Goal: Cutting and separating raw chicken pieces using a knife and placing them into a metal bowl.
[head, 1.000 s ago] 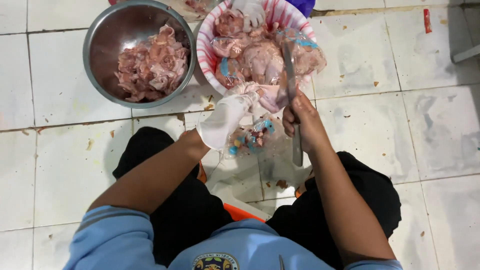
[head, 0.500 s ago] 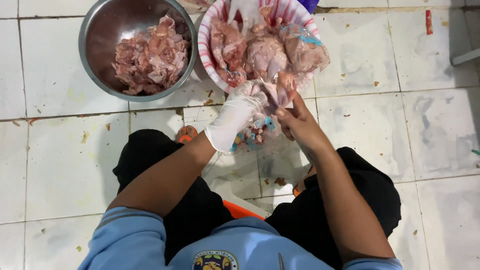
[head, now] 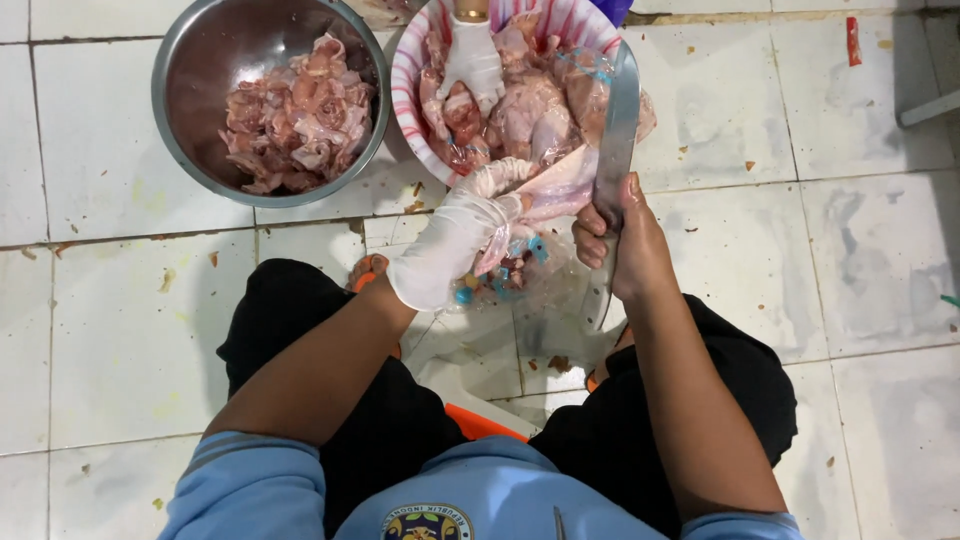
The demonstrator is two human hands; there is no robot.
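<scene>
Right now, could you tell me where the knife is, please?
In the head view, the knife is in the right hand, blade pointing up over the right rim of the pink striped basin, beside the gloved left hand.

Pale raw chicken piece held up beside upright knife.
</scene>
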